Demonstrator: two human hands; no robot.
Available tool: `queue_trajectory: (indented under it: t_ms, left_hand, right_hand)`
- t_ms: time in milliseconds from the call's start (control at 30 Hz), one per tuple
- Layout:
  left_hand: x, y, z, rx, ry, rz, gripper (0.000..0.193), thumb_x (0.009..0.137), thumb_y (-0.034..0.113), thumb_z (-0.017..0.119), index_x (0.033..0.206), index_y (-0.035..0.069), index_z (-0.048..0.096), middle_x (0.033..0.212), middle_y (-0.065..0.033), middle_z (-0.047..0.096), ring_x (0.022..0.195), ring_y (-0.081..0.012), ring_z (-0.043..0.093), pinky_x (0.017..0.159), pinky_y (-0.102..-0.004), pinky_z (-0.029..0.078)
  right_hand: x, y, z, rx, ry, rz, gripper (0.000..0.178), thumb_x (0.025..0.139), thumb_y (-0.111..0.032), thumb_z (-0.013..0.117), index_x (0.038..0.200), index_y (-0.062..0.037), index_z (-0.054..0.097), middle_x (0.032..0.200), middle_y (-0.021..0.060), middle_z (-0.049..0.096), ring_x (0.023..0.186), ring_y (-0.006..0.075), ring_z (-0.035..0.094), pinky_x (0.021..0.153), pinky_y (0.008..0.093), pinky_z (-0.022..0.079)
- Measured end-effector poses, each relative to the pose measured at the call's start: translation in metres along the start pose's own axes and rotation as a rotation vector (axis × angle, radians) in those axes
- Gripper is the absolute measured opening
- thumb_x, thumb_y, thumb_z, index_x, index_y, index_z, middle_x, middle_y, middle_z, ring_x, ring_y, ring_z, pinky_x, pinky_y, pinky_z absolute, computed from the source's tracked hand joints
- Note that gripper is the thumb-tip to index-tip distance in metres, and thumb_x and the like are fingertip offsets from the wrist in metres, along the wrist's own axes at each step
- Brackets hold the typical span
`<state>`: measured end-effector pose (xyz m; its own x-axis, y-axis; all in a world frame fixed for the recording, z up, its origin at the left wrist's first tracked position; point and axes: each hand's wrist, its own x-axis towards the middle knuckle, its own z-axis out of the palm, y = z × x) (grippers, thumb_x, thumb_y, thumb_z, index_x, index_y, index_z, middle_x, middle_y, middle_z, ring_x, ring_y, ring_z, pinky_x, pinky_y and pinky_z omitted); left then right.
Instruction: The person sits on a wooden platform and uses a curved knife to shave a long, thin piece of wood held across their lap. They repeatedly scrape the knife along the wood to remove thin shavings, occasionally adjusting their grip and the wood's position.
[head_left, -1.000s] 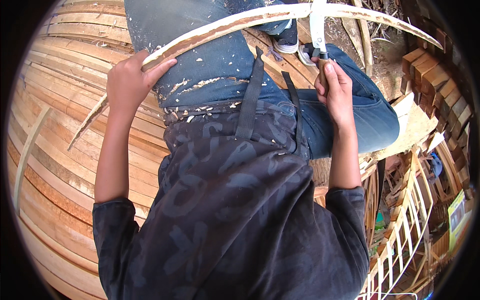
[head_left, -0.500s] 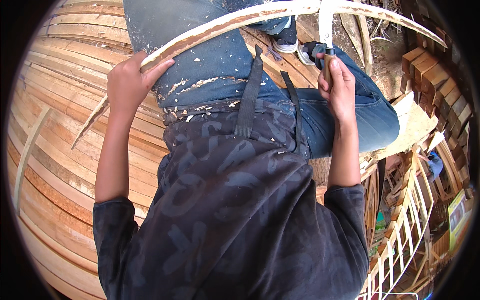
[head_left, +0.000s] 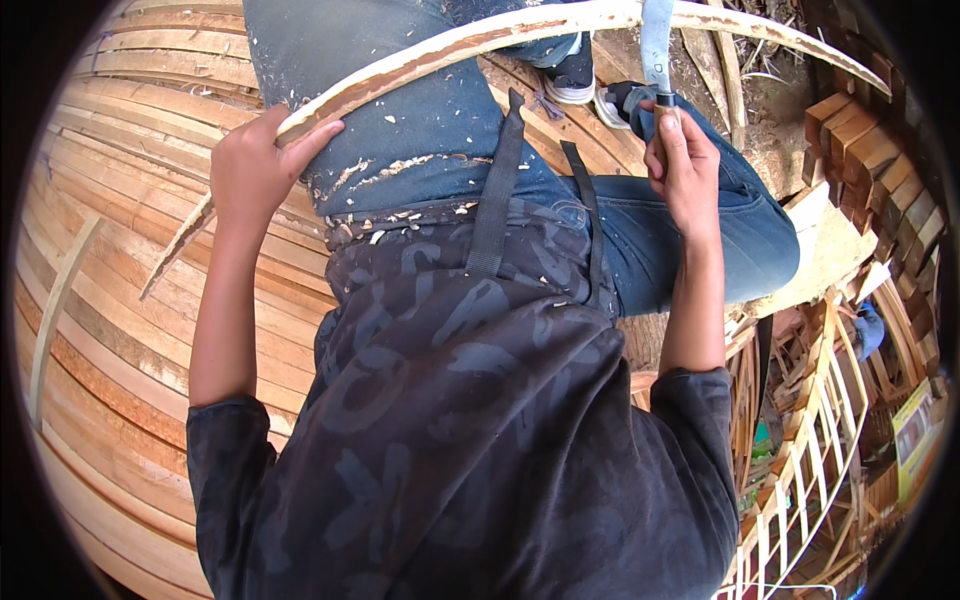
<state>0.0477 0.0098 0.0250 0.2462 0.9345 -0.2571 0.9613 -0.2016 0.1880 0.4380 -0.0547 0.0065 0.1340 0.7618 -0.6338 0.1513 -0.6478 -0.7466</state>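
A long pale wooden strip (head_left: pixel 440 58) with brown bark-like patches runs across my raised thigh and on to the upper right. My left hand (head_left: pixel 258 160) is closed round it near its left end, whose tip sticks out below the hand. My right hand (head_left: pixel 684 168) grips a knife (head_left: pixel 655 50) by its wooden handle, with the blade pointing up. The blade crosses the strip's right half in the picture; I cannot tell whether it touches. Wood shavings (head_left: pixel 400 165) lie on my jeans and shirt hem.
Rows of planks (head_left: pixel 120 290) lie side by side at the left, with a narrow loose slat (head_left: pixel 62 300) on them. Stacked wood blocks (head_left: pixel 880 165) stand at the upper right. A pale wooden lattice (head_left: pixel 810 450) is at the lower right. Black straps (head_left: pixel 497 190) hang at my waist.
My right hand has moved slightly right, and the knife blade has turned, now looking bluish instead of bright white. The left hand and strip have shifted only slightly left.
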Motion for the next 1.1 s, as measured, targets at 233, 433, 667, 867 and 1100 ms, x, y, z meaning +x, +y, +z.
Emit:
queue_trajectory:
  t_ms: [233, 433, 667, 867, 1100]
  left_hand:
    - [0.002, -0.003, 0.002, -0.014, -0.015, 0.013, 0.054, 0.071, 0.051, 0.075, 0.083, -0.001, 0.069, 0.058, -0.0184, 0.060, 0.054, -0.0332, 0.061, 0.050, -0.0368, 0.047]
    - [0.001, 0.000, 0.003, -0.017, 0.014, 0.004, 0.050, 0.073, 0.047, 0.076, 0.084, -0.001, 0.068, 0.059, -0.0188, 0.059, 0.054, -0.0342, 0.060, 0.051, -0.0377, 0.046]
    - [-0.001, -0.002, 0.005, -0.043, 0.016, 0.002, 0.049, 0.072, 0.047, 0.077, 0.080, -0.001, 0.067, 0.056, -0.0174, 0.058, 0.051, -0.0328, 0.058, 0.049, -0.0370, 0.044]
    - [0.001, -0.002, -0.001, -0.031, 0.009, 0.009, 0.048, 0.072, 0.045, 0.077, 0.080, 0.000, 0.067, 0.058, -0.0180, 0.059, 0.053, -0.0331, 0.059, 0.050, -0.0370, 0.045]
    - [-0.001, -0.001, 0.002, -0.015, 0.040, 0.017, 0.049, 0.071, 0.046, 0.077, 0.081, -0.001, 0.067, 0.058, -0.0186, 0.059, 0.053, -0.0332, 0.059, 0.050, -0.0373, 0.046]
  right_hand:
    - [-0.005, 0.002, 0.017, 0.215, -0.137, 0.116, 0.032, 0.101, -0.027, 0.044, 0.114, -0.0037, 0.061, 0.057, -0.0044, 0.039, 0.047, 0.0025, 0.033, 0.041, 0.0190, 0.027]
    - [0.013, 0.009, 0.010, 0.319, 0.078, -0.071, 0.033, 0.101, -0.028, 0.045, 0.110, -0.0007, 0.060, 0.059, -0.0030, 0.043, 0.047, 0.0015, 0.033, 0.040, 0.0182, 0.025]
    - [0.013, 0.006, -0.002, 0.314, 0.060, -0.049, 0.031, 0.101, -0.029, 0.045, 0.112, -0.0042, 0.061, 0.058, -0.0039, 0.041, 0.048, 0.0019, 0.034, 0.041, 0.0184, 0.027]
    - [0.010, 0.005, -0.002, 0.306, 0.120, -0.052, 0.035, 0.102, -0.030, 0.042, 0.113, -0.0017, 0.060, 0.058, -0.0035, 0.041, 0.046, 0.0014, 0.032, 0.040, 0.0178, 0.025]
    - [0.001, 0.003, 0.006, 0.219, 0.052, -0.078, 0.031, 0.101, -0.026, 0.046, 0.112, -0.0012, 0.059, 0.059, -0.0034, 0.043, 0.047, 0.0015, 0.034, 0.041, 0.0177, 0.028]
